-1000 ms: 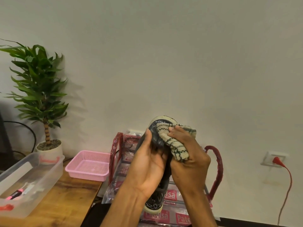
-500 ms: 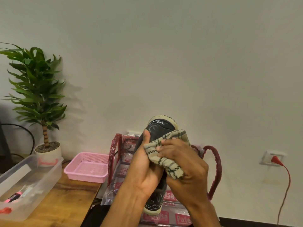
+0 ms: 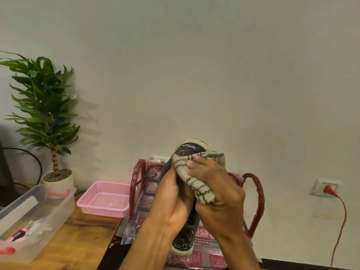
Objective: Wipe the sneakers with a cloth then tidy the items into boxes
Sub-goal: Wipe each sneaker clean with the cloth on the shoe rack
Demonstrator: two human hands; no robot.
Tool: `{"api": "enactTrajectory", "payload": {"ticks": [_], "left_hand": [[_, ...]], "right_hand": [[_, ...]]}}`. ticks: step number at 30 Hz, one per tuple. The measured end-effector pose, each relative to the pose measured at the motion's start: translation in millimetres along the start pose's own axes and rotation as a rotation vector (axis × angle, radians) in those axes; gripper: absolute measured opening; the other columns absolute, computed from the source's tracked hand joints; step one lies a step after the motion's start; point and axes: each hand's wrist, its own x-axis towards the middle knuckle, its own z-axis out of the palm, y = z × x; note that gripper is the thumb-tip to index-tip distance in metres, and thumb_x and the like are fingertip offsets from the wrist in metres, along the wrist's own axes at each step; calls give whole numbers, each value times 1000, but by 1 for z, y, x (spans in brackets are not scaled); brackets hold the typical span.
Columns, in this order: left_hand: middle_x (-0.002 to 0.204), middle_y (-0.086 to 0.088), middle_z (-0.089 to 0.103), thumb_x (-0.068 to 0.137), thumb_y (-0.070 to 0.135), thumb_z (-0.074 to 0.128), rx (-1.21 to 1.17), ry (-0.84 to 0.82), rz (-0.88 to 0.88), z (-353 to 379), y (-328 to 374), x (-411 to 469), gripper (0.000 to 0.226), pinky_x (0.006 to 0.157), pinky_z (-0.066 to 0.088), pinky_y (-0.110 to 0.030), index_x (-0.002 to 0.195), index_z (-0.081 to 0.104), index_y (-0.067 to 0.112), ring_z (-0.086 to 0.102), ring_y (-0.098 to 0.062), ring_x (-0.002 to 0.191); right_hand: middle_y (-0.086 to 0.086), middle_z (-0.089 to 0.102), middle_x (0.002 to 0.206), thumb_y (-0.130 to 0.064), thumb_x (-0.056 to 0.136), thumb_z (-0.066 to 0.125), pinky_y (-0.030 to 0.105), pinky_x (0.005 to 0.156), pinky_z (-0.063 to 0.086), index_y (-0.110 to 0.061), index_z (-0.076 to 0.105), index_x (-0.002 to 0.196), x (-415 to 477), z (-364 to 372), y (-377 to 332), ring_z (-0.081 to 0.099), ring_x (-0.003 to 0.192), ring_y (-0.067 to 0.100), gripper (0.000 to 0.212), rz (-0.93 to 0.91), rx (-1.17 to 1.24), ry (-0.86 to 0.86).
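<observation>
A black sneaker (image 3: 188,151) with a cream sole is held up in front of me, toe pointing up, heel low near the bottom of the view. My left hand (image 3: 171,199) grips its middle from the left side. My right hand (image 3: 216,193) holds a bunched cream cloth with dark stripes (image 3: 196,182) and presses it against the sneaker's upper part. Both hands cover most of the shoe's body.
A wooden table (image 3: 78,240) at the left carries a clear plastic box (image 3: 29,215) with small items, a pink basket (image 3: 105,199) and a potted plant (image 3: 48,117). Behind the hands stands a clear bag with red handles (image 3: 257,197). A red cable (image 3: 341,221) hangs from a wall socket.
My right hand with the cloth slid down from the sneaker's toe toward its middle, uncovering the toe, then stayed about there. My left hand kept its hold.
</observation>
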Motion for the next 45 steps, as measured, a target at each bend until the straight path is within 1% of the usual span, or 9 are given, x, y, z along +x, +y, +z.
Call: {"api": "enactTrajectory", "payload": {"ticks": [8,12,16,23,31,34,39,42,45], "left_hand": [[105,-22,71,101,30,44,-18,0,10,0,1,1,45,84,59,-33,98,74,-3,72,-26,95],[97,-21,72,101,33,45,-15,-6,-44,0,5,-3,50,72,61,-31,92,76,-5,73,-26,87],[110,-20,70,101,26,44,-22,-2,-6,4,3,-4,39,85,59,-30,114,67,-3,71,-23,97],[100,-24,71,98,40,47,-108,-40,-108,2,10,-3,57,72,61,-37,95,73,-12,73,-30,89],[102,-21,71,100,27,46,-95,-16,-21,-2,5,1,39,78,60,-32,108,68,-5,72,-25,93],[96,-22,72,101,25,45,-120,-15,-27,-3,5,0,40,67,60,-30,101,69,-7,74,-25,85],[100,-16,73,97,15,47,-46,-26,42,-1,0,-3,33,75,59,-26,93,77,1,72,-19,90],[97,-15,72,93,8,50,-40,-46,63,-3,-1,-1,24,70,59,-26,97,73,-1,72,-18,85],[107,-19,69,88,7,56,-25,-37,74,-7,3,0,25,82,60,-31,108,65,-3,69,-22,96]], "right_hand": [[6,73,97,-15,82,60,46,87,54,-3,74,90,2,4,12,67,102,18,20,-44,-161,41],[6,73,98,-20,87,67,43,90,53,-5,75,89,0,7,7,67,101,17,17,-157,-160,-15],[8,72,100,-27,97,50,48,86,54,-2,74,91,12,1,19,66,103,21,35,-62,-206,62],[6,73,98,-19,89,65,44,89,53,-5,75,88,-5,6,9,67,102,17,17,-220,-172,-21],[6,73,97,-29,96,56,46,88,53,-4,75,88,2,12,6,67,101,18,33,-48,-183,98],[5,73,99,-23,88,67,43,91,52,-6,75,90,-3,14,6,65,103,15,19,-106,-182,59],[7,71,105,-9,85,58,48,91,52,-4,72,97,3,7,23,64,107,21,18,-15,-248,125],[6,69,109,18,65,66,49,86,55,-9,68,103,4,5,29,64,108,21,47,100,-240,122],[1,69,105,30,58,59,23,75,58,-16,67,103,3,2,27,65,98,2,65,281,-99,207]]}}
